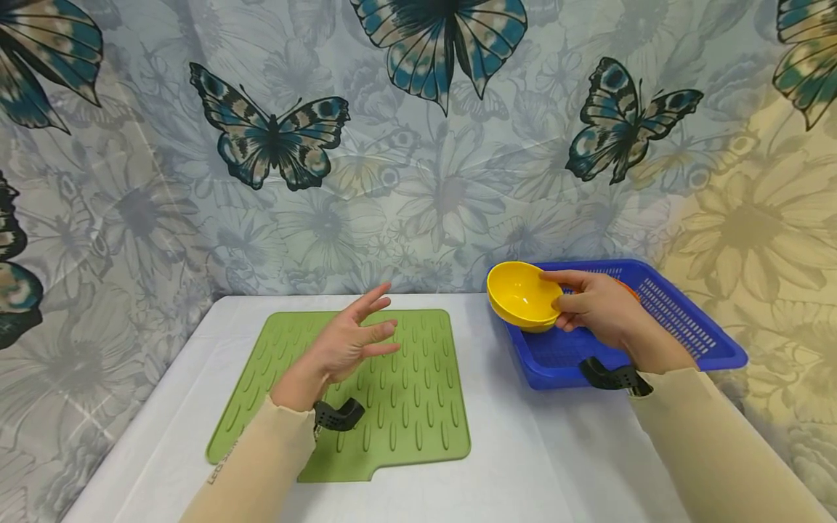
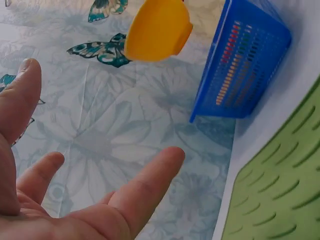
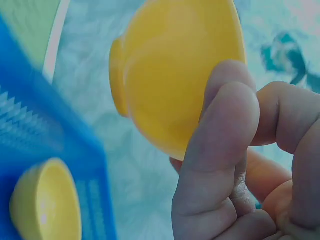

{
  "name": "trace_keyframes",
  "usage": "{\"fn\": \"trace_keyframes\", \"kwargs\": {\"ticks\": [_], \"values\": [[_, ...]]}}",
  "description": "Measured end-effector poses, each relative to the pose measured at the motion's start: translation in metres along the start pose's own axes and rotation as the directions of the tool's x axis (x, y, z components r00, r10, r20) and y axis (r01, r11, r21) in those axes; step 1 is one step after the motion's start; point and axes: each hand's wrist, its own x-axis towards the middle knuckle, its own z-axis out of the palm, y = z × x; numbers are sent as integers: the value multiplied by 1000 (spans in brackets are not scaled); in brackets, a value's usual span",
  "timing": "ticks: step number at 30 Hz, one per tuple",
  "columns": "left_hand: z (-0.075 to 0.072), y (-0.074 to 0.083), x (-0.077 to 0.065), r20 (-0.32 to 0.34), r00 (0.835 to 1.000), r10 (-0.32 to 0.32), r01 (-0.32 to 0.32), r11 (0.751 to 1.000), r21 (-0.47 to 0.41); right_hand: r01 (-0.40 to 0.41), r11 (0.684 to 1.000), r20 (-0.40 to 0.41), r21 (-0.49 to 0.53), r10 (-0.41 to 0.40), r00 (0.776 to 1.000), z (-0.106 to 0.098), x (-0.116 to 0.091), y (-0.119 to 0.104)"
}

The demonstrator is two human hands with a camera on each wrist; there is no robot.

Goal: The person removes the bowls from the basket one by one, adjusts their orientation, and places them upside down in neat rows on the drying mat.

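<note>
The right hand (image 1: 598, 309) pinches one yellow bowl (image 1: 522, 294) at its rim, above one blue basket (image 1: 694, 314) containing a second yellow bowl (image 3: 49, 207). The left hand (image 1: 349, 339), fingers spread apart, hovers over one green mat (image 1: 405, 414).

My left hand (image 1: 353, 340) raised, fingers (image 2: 149, 187) spread apart. My right hand (image 1: 604, 309) stretched out ahead, set in pinching grip.
</note>
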Motion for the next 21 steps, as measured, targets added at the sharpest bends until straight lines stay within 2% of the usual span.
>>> {"fn": "trace_keyframes", "kwargs": {"ticks": [7, 14, 21], "values": [[15, 0, -1, 58, 998, -9, 15, 994, -107, 23, 999, 44, -37, -22, 999, 29, -13, -20], [31, 1, -3, 66, 998, -17, 26, 990, -137, 39, 997, 70, -60, -34, 997, 60, -21, -27], [39, 3, -6, 133, 990, -44, 66, 984, -164, 59, 998, 83, -25, -56, 995, 83, -23, -30]]}}
